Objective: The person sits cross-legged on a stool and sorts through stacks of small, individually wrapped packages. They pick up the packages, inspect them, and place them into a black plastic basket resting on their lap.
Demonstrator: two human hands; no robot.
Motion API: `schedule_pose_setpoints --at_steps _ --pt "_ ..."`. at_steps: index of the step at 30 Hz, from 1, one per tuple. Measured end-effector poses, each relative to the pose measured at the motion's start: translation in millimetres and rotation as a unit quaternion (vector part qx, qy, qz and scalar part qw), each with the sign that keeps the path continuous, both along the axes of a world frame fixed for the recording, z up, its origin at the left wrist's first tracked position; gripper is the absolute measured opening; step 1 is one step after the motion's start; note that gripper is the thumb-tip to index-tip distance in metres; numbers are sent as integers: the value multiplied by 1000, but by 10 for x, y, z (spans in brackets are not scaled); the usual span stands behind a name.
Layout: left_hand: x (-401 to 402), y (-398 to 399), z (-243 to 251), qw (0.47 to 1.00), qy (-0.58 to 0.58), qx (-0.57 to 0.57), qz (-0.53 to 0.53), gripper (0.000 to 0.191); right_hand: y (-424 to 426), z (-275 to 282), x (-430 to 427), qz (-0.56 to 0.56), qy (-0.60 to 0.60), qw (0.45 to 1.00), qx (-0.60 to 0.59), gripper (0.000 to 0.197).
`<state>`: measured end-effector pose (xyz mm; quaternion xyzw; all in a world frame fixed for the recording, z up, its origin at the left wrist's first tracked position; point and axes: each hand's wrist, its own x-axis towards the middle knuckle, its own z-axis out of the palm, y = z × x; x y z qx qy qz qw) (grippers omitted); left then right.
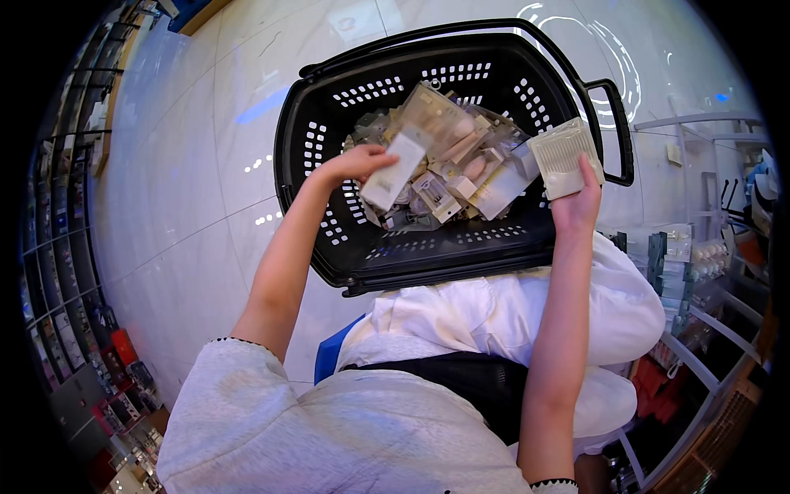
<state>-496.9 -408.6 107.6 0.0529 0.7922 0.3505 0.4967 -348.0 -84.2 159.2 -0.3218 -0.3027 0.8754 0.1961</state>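
Note:
A black plastic shopping basket [432, 250] stands before me, with a heap of small packaged goods [435, 194] inside. Over the left part of the heap, my left hand [364, 163] holds a flat white package [395, 170] between thumb and fingers. My right hand [580, 194], at the basket's right rim, grips a pale, ribbed, clear-wrapped pack [565, 157]. Beneath the white package lies a larger transparent packet [435, 117]. What exactly the packets contain is mostly hard to tell.
Pale floor tiles [185, 204] surround the basket. Stocked shelves [62, 247] line the far left. On the right are a metal display rack [703, 370] and hanging packaged goods [706, 259]. Part of a blue seat [333, 349] shows beside my white trousers.

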Motion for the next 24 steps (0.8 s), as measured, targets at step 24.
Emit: schedule_pose_setpoints --at_steps 24 --pt "-102 -184 -1584 721 231 -7 653 33 -11 30 -5 -2 -9 1000 5 38"
